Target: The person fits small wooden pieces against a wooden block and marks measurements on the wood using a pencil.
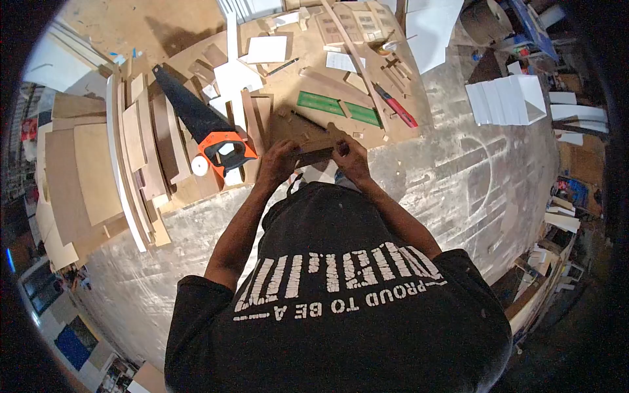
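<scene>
**Both hands close on a small wooden piece at the board's edge**

The person bends over a large brown sheet of board [288,78] laid on the pale, scuffed floor [458,183], and holds a small, flat brown wooden piece [313,156] between both hands at the near edge of that board. The left hand [278,162] is closed around the piece's left end, fingers curled over the top. The right hand [349,157] pinches its right end, thumb and fingers wrapped on it. The piece sits just above the board's edge, close to the person's chest, roughly level.

Just left of the left hand lies a hand saw with a black blade and orange-and-black handle [208,131], its handle nearest the hands and untouched. Beyond the hands, two green rectangular strips [321,103] lie flat on the board, and a red-handled tool [396,108] rests farther right. Stacked pale wooden offcuts [124,157] lie to the far left.

Judging by the two-handed grip, the step in hand looks like fitting, aligning or checking this small piece; whether it is being pressed against a second part cannot be told, since the fingers hide the joint. The next move would seem to call for steady, even pressure from both sides, keeping the piece square and the fingertips clear of its edges.
</scene>
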A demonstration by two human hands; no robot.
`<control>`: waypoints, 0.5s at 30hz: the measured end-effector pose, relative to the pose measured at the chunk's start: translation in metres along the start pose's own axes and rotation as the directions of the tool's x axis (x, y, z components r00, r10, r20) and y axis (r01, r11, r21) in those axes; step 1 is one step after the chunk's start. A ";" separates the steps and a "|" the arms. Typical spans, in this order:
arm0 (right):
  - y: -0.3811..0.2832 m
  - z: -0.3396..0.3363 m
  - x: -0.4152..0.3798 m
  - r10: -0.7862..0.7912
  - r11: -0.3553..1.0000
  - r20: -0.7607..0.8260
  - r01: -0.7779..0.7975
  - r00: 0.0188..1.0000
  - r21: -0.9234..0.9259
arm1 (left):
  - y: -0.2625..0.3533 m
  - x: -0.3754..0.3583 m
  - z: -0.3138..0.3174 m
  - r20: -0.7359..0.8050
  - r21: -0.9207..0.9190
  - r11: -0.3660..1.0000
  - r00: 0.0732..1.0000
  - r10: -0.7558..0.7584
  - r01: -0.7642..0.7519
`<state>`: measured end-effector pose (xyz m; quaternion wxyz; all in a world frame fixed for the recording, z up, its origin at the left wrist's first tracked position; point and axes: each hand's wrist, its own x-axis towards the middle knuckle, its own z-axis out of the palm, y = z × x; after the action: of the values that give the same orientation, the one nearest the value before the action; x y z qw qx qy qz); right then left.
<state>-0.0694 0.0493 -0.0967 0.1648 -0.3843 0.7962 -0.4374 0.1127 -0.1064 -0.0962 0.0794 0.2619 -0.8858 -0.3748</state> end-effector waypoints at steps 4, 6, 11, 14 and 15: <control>-0.011 -0.003 0.001 0.014 0.999 0.023 -0.015 1.000 0.034 | -0.009 0.000 0.008 0.013 0.034 0.999 1.000 0.017 -0.017; -0.003 0.000 0.000 -0.009 0.999 0.026 0.010 1.000 -0.031 | -0.013 -0.003 0.013 -0.002 0.010 0.999 0.999 0.032 -0.032; -0.004 -0.002 0.000 0.008 0.998 0.041 -0.010 0.999 0.065 | -0.010 -0.013 0.011 -0.102 -0.162 0.985 0.992 -0.076 0.058; 0.014 0.002 -0.002 0.048 0.995 0.093 -0.056 0.995 0.086 | -0.010 -0.019 0.007 -0.106 -0.248 0.963 0.986 -0.132 0.102; 0.014 0.003 -0.001 0.059 0.993 0.110 -0.070 0.992 0.093 | -0.013 -0.021 0.008 -0.107 -0.274 0.955 0.983 -0.147 0.113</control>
<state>-0.0736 0.0531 -0.1100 0.2395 -0.3728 0.7762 -0.4485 0.1331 -0.0981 -0.1099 0.1450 0.3297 -0.8012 -0.4779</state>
